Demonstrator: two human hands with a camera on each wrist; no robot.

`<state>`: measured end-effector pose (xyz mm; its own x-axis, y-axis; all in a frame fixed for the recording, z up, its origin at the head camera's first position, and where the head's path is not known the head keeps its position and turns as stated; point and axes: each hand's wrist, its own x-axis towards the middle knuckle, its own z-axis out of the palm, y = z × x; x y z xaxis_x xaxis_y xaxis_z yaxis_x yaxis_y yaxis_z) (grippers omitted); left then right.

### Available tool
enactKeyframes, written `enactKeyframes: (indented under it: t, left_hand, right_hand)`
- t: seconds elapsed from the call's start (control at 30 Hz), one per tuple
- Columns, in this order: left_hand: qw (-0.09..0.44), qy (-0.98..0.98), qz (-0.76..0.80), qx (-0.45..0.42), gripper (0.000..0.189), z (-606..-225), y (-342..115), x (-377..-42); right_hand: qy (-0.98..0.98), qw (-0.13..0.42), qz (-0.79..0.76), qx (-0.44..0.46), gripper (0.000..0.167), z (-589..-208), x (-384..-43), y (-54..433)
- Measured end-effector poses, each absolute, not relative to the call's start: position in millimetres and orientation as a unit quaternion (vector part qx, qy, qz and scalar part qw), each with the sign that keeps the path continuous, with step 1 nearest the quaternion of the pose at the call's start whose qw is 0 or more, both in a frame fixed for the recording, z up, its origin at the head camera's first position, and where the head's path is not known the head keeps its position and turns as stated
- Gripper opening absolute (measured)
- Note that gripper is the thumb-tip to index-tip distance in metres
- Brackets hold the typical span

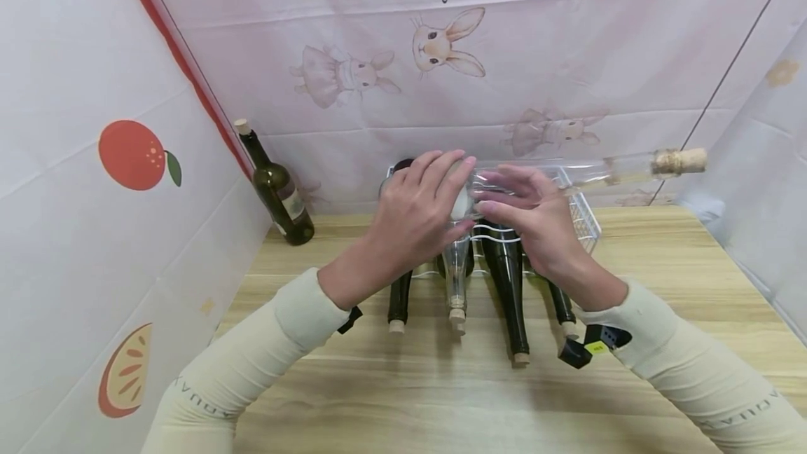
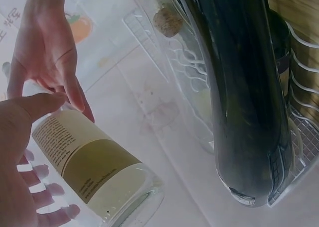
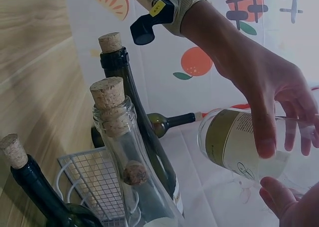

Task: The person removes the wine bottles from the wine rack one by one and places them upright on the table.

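Observation:
A clear glass bottle (image 1: pixel 583 174) with a cork in its neck is held level above a white wire rack (image 1: pixel 588 219), its cork end pointing right. The left hand (image 1: pixel 416 209) grips it near the base, thumb on one side and fingers on the other. Further along the body, the right hand (image 1: pixel 545 223) holds it between thumb and fingers. A cream and olive label (image 2: pixel 102 152) shows on the bottle in the left wrist view. Below the hands, a dark bottle (image 1: pixel 507 272) and a clear corked bottle (image 1: pixel 457 261) lie in the rack, necks toward the person.
More dark corked bottles lie in the rack, one at the left (image 1: pixel 400 296) and one at the right (image 1: pixel 560 303). A dark green bottle (image 1: pixel 280 195) stands upright on the wooden table (image 1: pixel 391 398) at the back left. Printed cloth (image 1: pixel 353 5) hangs behind the table.

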<state>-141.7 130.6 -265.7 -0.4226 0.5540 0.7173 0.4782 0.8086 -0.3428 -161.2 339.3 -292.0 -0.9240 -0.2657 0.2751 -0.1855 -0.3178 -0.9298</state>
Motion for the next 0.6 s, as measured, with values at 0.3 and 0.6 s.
enactKeyframes:
  t: [0.3,0.6]
  left_hand:
    - [0.452,-0.837,0.040,-0.307,0.076,-263.5,129.2,-142.8]
    - [0.474,-0.821,0.033,-0.316,0.072,-264.2,126.3,-143.9]
  right_hand:
    - [0.590,0.032,-0.784,-0.191,0.056,-290.6,-159.6,337.2]
    - [0.582,0.039,-0.787,-0.201,0.058,-291.1,-160.1,336.6]
